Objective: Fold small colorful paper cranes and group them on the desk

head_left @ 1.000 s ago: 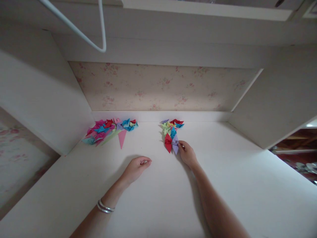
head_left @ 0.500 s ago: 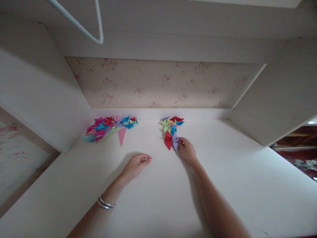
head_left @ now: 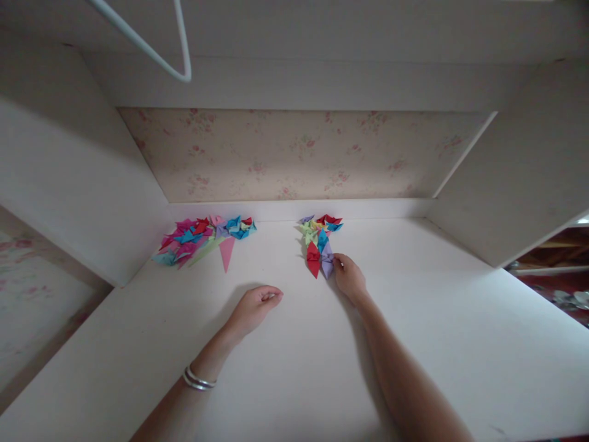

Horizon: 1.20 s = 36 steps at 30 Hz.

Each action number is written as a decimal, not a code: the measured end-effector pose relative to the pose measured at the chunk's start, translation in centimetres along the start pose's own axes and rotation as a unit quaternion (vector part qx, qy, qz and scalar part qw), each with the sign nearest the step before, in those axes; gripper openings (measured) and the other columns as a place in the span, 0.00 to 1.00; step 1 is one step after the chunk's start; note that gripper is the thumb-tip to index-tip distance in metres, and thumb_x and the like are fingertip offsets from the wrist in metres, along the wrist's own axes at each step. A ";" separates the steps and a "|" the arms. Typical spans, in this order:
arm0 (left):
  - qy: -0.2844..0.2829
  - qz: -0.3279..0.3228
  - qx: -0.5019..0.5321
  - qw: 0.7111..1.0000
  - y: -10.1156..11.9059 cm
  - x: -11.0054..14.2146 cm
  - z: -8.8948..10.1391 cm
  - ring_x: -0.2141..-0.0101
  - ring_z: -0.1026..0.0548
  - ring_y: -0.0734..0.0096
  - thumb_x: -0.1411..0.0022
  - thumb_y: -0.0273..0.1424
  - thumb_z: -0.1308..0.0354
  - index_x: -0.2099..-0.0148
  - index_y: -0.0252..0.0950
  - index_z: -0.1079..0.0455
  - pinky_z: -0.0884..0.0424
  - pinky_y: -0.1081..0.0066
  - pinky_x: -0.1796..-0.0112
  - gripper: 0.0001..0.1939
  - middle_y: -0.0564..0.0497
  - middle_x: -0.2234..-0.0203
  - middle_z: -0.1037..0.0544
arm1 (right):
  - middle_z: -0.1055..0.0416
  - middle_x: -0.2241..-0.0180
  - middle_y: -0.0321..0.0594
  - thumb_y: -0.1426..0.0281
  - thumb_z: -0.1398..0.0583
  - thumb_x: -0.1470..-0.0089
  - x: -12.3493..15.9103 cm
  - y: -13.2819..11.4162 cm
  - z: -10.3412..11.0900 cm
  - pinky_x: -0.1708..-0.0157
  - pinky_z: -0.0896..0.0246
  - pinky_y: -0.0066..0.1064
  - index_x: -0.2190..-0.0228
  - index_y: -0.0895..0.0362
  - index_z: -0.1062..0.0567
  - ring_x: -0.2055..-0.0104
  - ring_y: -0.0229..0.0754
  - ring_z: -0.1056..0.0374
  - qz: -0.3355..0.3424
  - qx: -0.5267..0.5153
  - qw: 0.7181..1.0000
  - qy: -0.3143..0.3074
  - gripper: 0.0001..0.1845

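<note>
My right hand (head_left: 350, 278) pinches the right edge of a purple folded-paper piece (head_left: 327, 263), which rests on the white tabletop (head_left: 294, 368). Left of it, a red folded-paper piece (head_left: 313, 260) lies close by. Just behind these two are a blue piece (head_left: 323, 239) and a loose cluster of light green, yellow, red and purple ones. My left hand (head_left: 257, 305) rests over the table with thumb and fingertips closed together and nothing visible in them. Two silver bangles (head_left: 199, 379) circle that wrist.
At the back left lies a heap of colourful folded paper (head_left: 186, 236), with a pink pointed piece (head_left: 226, 253) in front. White side panels (head_left: 510, 166) and a floral back panel (head_left: 304, 156) enclose the table. A white cable (head_left: 184, 55) hangs at upper left.
Both hands and the paper pieces keep nearly the same places. The view has shifted very slightly.
</note>
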<state>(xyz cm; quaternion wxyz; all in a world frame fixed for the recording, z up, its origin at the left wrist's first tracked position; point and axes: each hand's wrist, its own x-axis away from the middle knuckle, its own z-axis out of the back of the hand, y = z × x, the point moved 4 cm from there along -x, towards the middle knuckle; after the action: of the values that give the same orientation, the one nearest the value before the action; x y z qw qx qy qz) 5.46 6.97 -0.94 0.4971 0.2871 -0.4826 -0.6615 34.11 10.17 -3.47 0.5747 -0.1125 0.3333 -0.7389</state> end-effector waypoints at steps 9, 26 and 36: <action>0.000 -0.007 0.001 1.000 -0.4 -0.2 -0.1 0.63 0.25 0.64 0.44 0.43 0.42 0.59 0.33 0.24 0.32 0.68 0.61 0.19 0.47 0.64 0.20 | 0.26 0.55 0.40 0.63 0.53 0.39 -0.1 0.0 -0.1 0.63 0.42 0.34 0.54 0.49 0.27 0.57 0.46 0.31 -0.006 0.005 1.000 0.001 0.18; 0.002 -0.004 0.020 1.000 -0.4 -0.2 -0.2 0.62 0.24 0.64 0.44 0.43 0.42 0.60 0.34 0.24 0.32 0.68 0.60 0.18 0.47 0.64 0.19 | 0.25 0.62 0.42 0.63 0.52 0.42 0.1 0.3 0.4 0.65 0.42 0.34 0.54 0.50 0.27 0.62 0.45 0.31 -0.043 -0.072 0.996 0.031 0.19; 0.014 -0.006 0.000 1.000 -0.4 0.0 -0.1 0.64 0.25 0.62 0.45 0.44 0.42 0.60 0.35 0.23 0.32 0.69 0.64 0.19 0.49 0.69 0.20 | 0.29 0.69 0.37 0.55 0.52 0.43 0.7 1.3 0.9 0.77 0.44 0.29 0.54 0.55 0.31 0.80 0.37 0.38 -0.112 -0.250 0.954 0.124 0.23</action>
<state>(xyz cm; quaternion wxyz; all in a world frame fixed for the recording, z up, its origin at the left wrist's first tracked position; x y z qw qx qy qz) 5.42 6.98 -1.37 0.5000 0.2988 -0.4738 -0.6605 35.37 9.09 -3.74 0.3957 -0.1966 0.5612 -0.6999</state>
